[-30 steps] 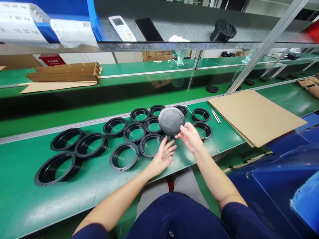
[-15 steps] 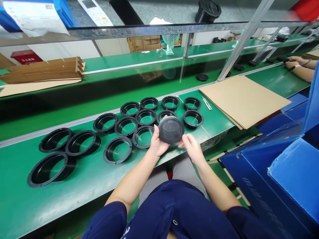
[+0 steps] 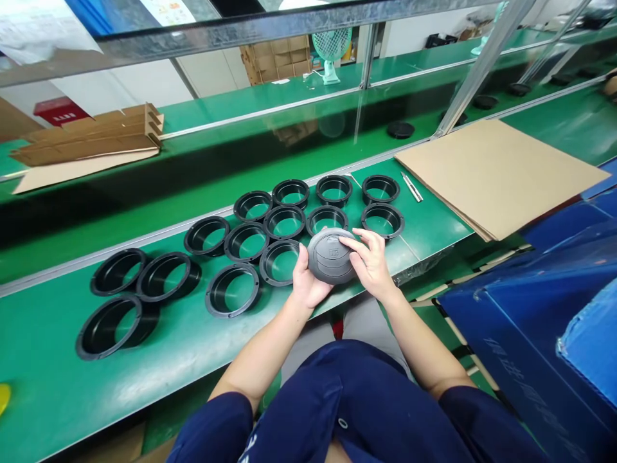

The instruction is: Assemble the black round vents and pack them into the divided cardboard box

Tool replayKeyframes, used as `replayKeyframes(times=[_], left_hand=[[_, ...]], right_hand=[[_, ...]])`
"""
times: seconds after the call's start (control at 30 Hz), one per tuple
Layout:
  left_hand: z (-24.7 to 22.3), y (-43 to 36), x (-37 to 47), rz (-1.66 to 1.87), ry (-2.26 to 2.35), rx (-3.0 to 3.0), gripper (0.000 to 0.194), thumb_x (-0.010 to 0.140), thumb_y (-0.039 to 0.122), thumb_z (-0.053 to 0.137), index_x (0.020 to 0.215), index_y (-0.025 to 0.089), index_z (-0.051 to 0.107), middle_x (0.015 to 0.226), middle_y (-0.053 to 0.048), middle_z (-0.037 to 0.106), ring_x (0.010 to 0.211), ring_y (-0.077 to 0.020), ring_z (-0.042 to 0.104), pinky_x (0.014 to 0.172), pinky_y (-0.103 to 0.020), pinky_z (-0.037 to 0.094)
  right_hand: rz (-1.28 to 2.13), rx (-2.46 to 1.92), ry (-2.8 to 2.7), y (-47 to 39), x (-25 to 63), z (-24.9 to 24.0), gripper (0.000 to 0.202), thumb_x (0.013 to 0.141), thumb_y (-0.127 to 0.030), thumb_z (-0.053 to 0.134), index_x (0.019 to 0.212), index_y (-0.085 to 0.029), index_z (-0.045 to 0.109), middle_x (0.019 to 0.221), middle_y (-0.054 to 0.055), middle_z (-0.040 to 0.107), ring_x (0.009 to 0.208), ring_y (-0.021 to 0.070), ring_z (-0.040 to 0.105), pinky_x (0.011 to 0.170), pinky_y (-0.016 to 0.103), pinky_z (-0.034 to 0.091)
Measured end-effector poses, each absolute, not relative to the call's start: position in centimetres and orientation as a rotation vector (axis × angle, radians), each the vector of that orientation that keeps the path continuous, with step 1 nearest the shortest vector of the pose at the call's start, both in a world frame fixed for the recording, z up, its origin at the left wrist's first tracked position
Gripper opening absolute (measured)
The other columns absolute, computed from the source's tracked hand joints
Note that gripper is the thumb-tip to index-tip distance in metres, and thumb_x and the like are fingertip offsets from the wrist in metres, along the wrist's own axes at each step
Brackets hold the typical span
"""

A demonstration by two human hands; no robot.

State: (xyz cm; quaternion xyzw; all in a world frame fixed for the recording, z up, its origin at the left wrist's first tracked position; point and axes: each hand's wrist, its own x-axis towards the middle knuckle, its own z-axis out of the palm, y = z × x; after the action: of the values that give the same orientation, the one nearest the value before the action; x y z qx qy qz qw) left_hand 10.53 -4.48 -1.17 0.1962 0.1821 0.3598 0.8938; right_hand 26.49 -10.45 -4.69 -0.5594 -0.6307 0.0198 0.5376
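Note:
A round dark grey lid (image 3: 331, 257) with raised markings on its face is held up in front of me. My left hand (image 3: 308, 280) grips it from the left and below, thumb at its left rim. At the right edge, my right hand (image 3: 370, 260) touches the lid's face with a fingertip, its other fingers spread and nothing gripped between them. Several black rings (image 3: 232, 308) with flanged rims stand beyond and to the left of the hands on the green table (image 3: 183, 341).
Flat cardboard sheets (image 3: 501, 173) lie at the right, beside a silver cutter (image 3: 411, 186). Blue boxes (image 3: 520, 321) stand at the lower right. A metal shelf edge (image 3: 202, 40) crosses above. Behind are a folded carton (image 3: 96, 138) and a green fan (image 3: 331, 48).
My right hand has moved from below the lid's right edge up onto its face. The lid has tilted slightly. The view has shifted, and the other person's hands have mostly left it.

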Motion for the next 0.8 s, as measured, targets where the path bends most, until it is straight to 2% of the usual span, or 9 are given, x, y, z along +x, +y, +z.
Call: replayKeyframes(times=[0.13,0.27,0.53,0.67,0.8], left_hand=[[-1.3,-4.4,10.6,0.758,0.38,0.407,0.061,0.107,0.06,0.029,0.157,0.027,0.041,0.14,-0.007,0.064,0.138,-0.0273,0.053,0.121,-0.049,0.036],[-1.5,-4.6,10.7,0.758,0.36,0.452,0.059,0.107,0.057,0.031,0.156,0.025,0.042,0.14,-0.008,0.063,0.136,-0.0265,0.055,0.121,-0.048,0.036],[-1.5,-4.9,11.0,0.74,0.383,0.47,0.059,0.107,0.056,0.033,0.157,0.026,0.04,0.14,-0.012,0.062,0.135,-0.0318,0.055,0.117,-0.057,0.039],[-1.3,-4.7,11.0,0.736,0.401,0.455,0.065,0.105,0.061,0.036,0.158,0.024,0.039,0.142,-0.013,0.061,0.137,-0.0343,0.053,0.117,-0.058,0.039],[-1.2,-4.3,10.8,0.723,0.374,0.459,0.075,0.101,0.071,0.034,0.159,0.022,0.037,0.141,-0.016,0.061,0.135,-0.0375,0.054,0.116,-0.061,0.038]], right_hand=[[-0.029,-1.359,-1.556,-10.2,27.0,-4.8,0.043,0.108,-0.045,0.037,0.131,-0.028,0.069,0.144,0.01,0.05,0.138,0.031,0.038,0.119,0.057,0.036],[-0.047,-1.339,-1.568,-9.6,27.2,-4.7,0.046,0.108,-0.049,0.034,0.119,-0.025,0.072,0.143,0.011,0.051,0.14,0.0312,0.037,0.12,0.056,0.036],[0.092,-1.304,-1.538,-9.3,27.2,-4.7,0.049,0.106,-0.055,0.034,0.107,-0.027,0.074,0.139,0.009,0.057,0.141,0.031,0.037,0.121,0.057,0.034],[0.253,-1.264,-1.464,-9.8,27.4,-4.2,0.055,0.106,-0.06,0.03,0.115,-0.028,0.074,0.142,0.008,0.056,0.142,0.0293,0.04,0.122,0.056,0.035],[0.471,-1.172,-1.295,-10.1,28.0,-4.2,0.06,0.107,-0.061,0.023,0.124,-0.028,0.07,0.143,0.008,0.053,0.137,0.0259,0.051,0.116,0.049,0.046]])
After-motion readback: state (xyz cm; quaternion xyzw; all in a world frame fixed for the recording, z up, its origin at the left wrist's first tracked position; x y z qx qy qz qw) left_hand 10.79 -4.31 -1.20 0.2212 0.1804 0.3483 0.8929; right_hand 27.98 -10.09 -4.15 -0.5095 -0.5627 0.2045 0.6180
